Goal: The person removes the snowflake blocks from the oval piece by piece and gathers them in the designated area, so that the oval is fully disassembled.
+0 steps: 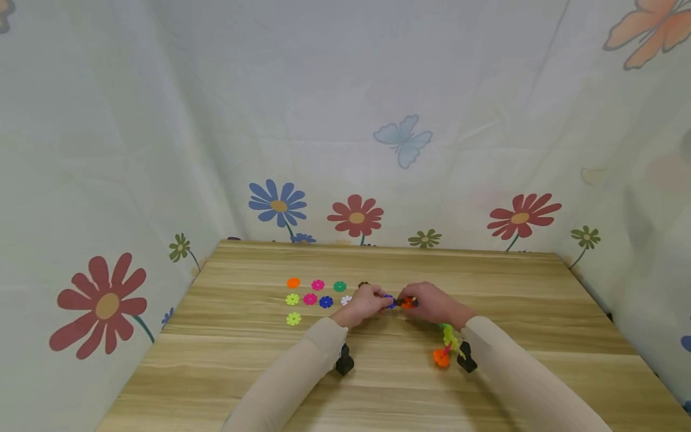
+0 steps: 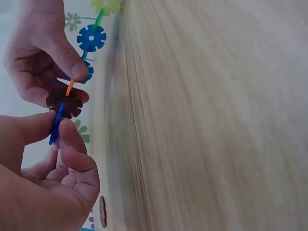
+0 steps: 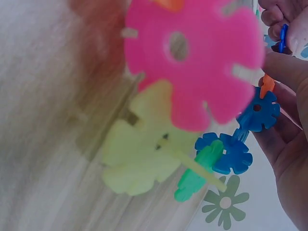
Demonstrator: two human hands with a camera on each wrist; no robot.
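In the head view my left hand (image 1: pixel 363 305) pinches a blue flower-shaped notched disc (image 1: pixel 390 302) between thumb and fingers. The blue disc (image 2: pixel 57 126) stands edge-on against a brown disc (image 2: pixel 65 102) in the left wrist view; how deep it sits in a slot I cannot tell. My right hand (image 1: pixel 434 303) grips the end of a linked chain of discs near its orange disc (image 1: pixel 408 303), which joins the brown one. From there the chain hangs through blue discs (image 3: pixel 260 110), a green disc (image 3: pixel 199 171), a yellow disc (image 3: pixel 139 149) and a pink disc (image 3: pixel 216 62).
Loose discs lie in rows on the wooden table (image 1: pixel 243 360) left of my hands, among them an orange disc (image 1: pixel 293 282), a pink disc (image 1: pixel 310 299), a green disc (image 1: pixel 339 287) and a yellow disc (image 1: pixel 293 318). A flower-printed curtain (image 1: pixel 324 90) stands behind.
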